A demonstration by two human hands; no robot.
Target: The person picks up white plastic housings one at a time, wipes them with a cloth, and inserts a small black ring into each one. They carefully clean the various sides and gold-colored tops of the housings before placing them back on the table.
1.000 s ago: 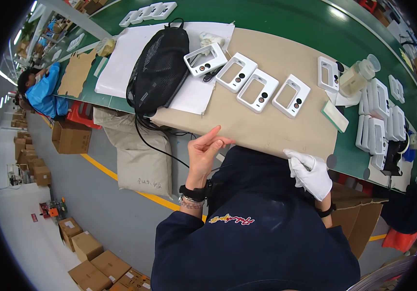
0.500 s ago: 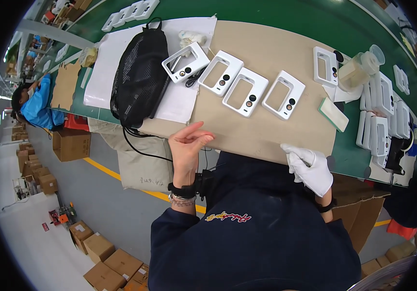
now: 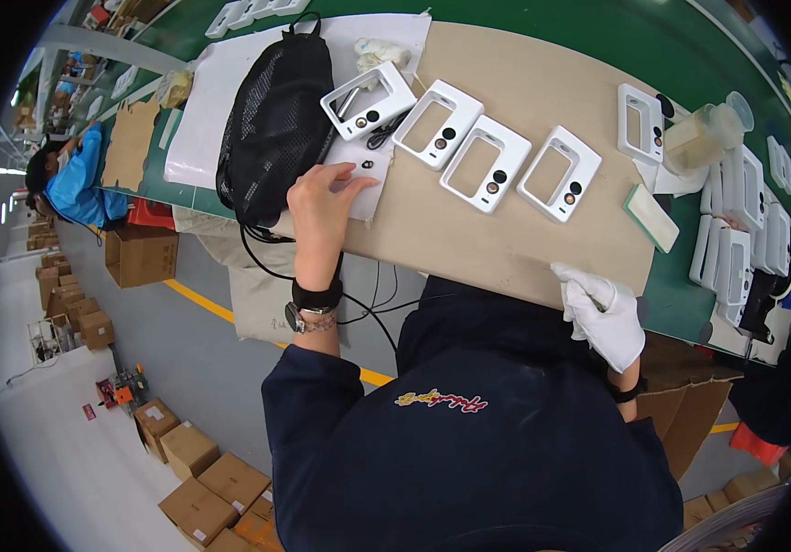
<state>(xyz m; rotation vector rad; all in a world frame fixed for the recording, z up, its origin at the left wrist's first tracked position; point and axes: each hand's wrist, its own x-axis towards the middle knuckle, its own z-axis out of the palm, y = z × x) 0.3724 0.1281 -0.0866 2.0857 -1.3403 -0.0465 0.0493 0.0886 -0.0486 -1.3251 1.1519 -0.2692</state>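
Observation:
My bare left hand (image 3: 320,204) is over the front edge of the white paper (image 3: 370,198), its thumb and index finger apart. Close to its fingertips lies a small dark part (image 3: 367,165) on the paper. My right hand (image 3: 601,317), in a white glove, is at the table's front edge with its fingers curled together; what they hold, if anything, is hidden. Between and beyond my hands, white rectangular frames with black round lenses lie in a row: a tilted one (image 3: 368,101) by the bag, then a second (image 3: 438,124), a third (image 3: 486,164) and another (image 3: 559,174).
A black mesh bag (image 3: 276,129) lies at the left. To the right are a white-and-green sponge block (image 3: 651,218), a single white frame (image 3: 640,124), a translucent bottle (image 3: 697,138) and stacked white frames (image 3: 734,262). A person in blue (image 3: 75,189) sits far left.
My left hand has moved forward and left, from the table edge onto the white paper beside the small dark part. My gloved right hand keeps its curled pose. The whole view has shifted slightly.

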